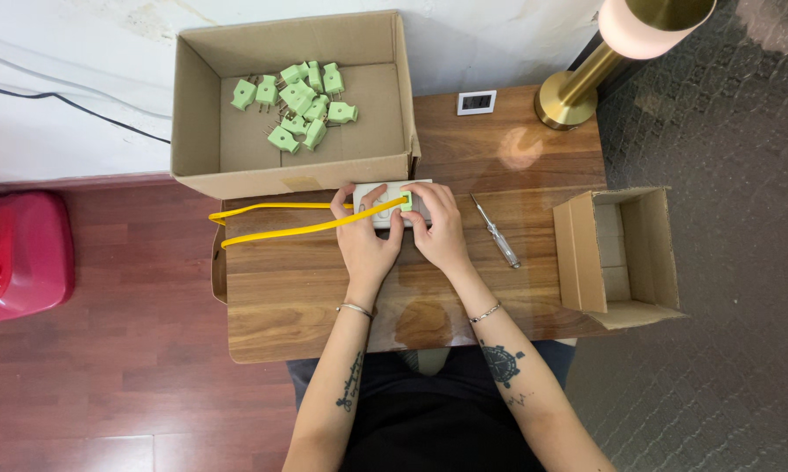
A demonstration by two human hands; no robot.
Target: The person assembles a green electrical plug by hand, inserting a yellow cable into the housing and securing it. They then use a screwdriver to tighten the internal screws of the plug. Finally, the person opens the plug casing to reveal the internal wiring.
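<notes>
Both of my hands rest on a white power strip point(385, 190) that lies on the wooden table just in front of a big cardboard box. My left hand point(365, 238) holds the strip's left part, where a yellow cable point(276, 220) runs off to the left in a loop. My right hand point(439, 229) covers the strip's right end, its fingers pinching a small green plug point(406, 200) against the strip. The cable crosses under my left fingers toward that plug.
The large open cardboard box point(200, 96) at the back holds several green plugs point(299, 103). A screwdriver point(496, 232) lies right of my hands. A smaller open box point(647, 253) stands at the table's right edge. Behind are a brass lamp base point(567, 98) and a small white display point(476, 102). A red object point(18, 253) sits on the floor at left.
</notes>
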